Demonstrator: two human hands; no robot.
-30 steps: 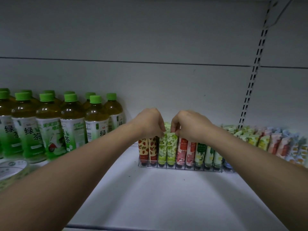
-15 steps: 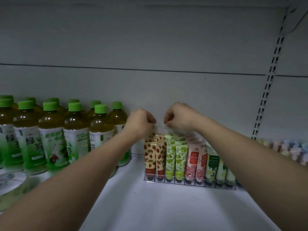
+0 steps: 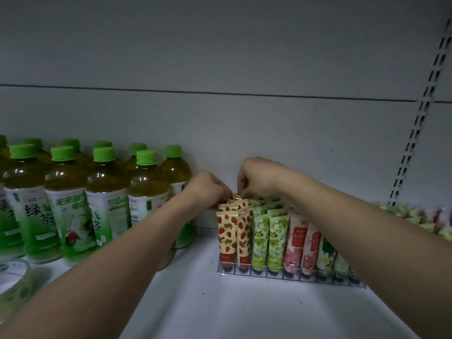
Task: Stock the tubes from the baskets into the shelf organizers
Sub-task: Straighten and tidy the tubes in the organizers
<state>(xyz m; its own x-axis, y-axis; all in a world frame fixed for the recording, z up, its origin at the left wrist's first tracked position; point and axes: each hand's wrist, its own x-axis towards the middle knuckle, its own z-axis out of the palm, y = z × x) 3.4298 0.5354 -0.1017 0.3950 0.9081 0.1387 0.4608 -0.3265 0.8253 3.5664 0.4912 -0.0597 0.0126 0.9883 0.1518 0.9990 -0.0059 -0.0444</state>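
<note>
A clear shelf organizer point(image 3: 291, 277) stands on the white shelf and holds upright tubes in rows: strawberry-print tubes point(image 3: 227, 233) at the left, then green-print tubes point(image 3: 269, 238), pink tubes point(image 3: 297, 241) and white-flower tubes point(image 3: 326, 255). Both my hands reach to the back of the strawberry rows. My left hand point(image 3: 208, 189) has curled fingers at the tops of the rear strawberry tubes. My right hand point(image 3: 259, 177) pinches a tube top at the rear, between the strawberry and green rows. The fingertips hide what exactly each hand holds.
Several green-capped tea bottles point(image 3: 107, 201) stand close on the left of the organizer. A roll of tape point(image 3: 14, 282) lies at the far left front. More tubes point(image 3: 420, 216) fill the neighbouring shelf section at the right, past a slotted upright point(image 3: 415, 133).
Both hands moved from the green-print rows toward the rear of the strawberry rows, staying close together. The camera shifted, so the organizer sits lower and further right.
</note>
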